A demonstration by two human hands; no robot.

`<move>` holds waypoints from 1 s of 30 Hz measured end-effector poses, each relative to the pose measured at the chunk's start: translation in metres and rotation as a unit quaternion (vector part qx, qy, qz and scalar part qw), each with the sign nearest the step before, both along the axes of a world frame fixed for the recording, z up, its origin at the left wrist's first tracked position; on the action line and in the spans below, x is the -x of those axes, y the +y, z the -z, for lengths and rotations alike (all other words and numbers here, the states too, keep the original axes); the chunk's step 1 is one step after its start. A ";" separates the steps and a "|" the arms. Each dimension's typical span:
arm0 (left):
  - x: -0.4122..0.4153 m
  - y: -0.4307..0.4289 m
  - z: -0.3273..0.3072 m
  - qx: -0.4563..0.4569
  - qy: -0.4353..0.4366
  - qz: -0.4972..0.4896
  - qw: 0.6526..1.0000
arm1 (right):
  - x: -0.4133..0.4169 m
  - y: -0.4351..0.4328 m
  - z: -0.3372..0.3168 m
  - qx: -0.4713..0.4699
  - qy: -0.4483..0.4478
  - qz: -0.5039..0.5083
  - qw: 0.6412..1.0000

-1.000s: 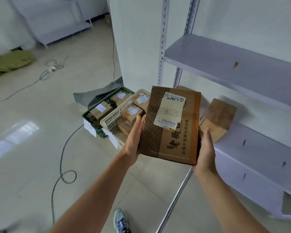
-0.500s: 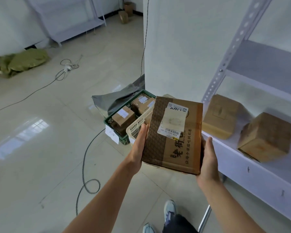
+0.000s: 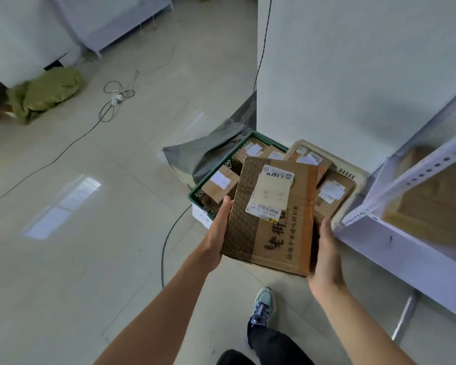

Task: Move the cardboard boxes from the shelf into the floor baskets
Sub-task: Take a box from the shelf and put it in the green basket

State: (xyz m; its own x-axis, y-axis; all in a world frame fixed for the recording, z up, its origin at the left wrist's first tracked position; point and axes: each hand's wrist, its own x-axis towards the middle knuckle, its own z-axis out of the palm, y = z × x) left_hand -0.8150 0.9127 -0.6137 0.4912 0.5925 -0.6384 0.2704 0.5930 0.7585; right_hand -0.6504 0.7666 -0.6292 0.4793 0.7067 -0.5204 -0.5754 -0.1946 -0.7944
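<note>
I carry a flat brown cardboard box with a white shipping label over the two floor baskets. My left hand holds its left side and my right hand holds its right side, fingers hidden beneath. The green basket on the left and the cream basket on the right both contain several labelled boxes. Another cardboard box remains on the white shelf at the right.
A black cable loops on the tiled floor beside the green basket. A grey bag lies behind it, against a white wall corner. My shoe is below the box. A green cloth bundle lies far left.
I have turned left and down from the shelf toward the baskets. The held box now hangs above them, and both baskets have come closer.
</note>
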 end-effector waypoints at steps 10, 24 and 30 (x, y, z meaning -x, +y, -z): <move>0.011 0.163 0.065 0.017 0.101 0.026 0.994 | 0.018 0.145 0.065 0.092 0.036 0.002 0.995; 0.022 0.414 0.295 0.021 0.152 0.191 0.970 | 0.064 0.366 0.273 0.184 0.093 0.086 0.975; 0.016 0.492 0.385 0.030 0.134 0.214 0.967 | 0.064 0.440 0.349 0.214 0.128 0.100 0.963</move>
State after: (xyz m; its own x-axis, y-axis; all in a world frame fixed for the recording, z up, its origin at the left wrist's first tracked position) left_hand -0.8309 1.4049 -0.9987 0.4957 0.3289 -0.8038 0.6833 0.4236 0.5947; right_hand -0.7148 1.2067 -0.9782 0.4004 0.3078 -0.8631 -0.8017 -0.3385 -0.4927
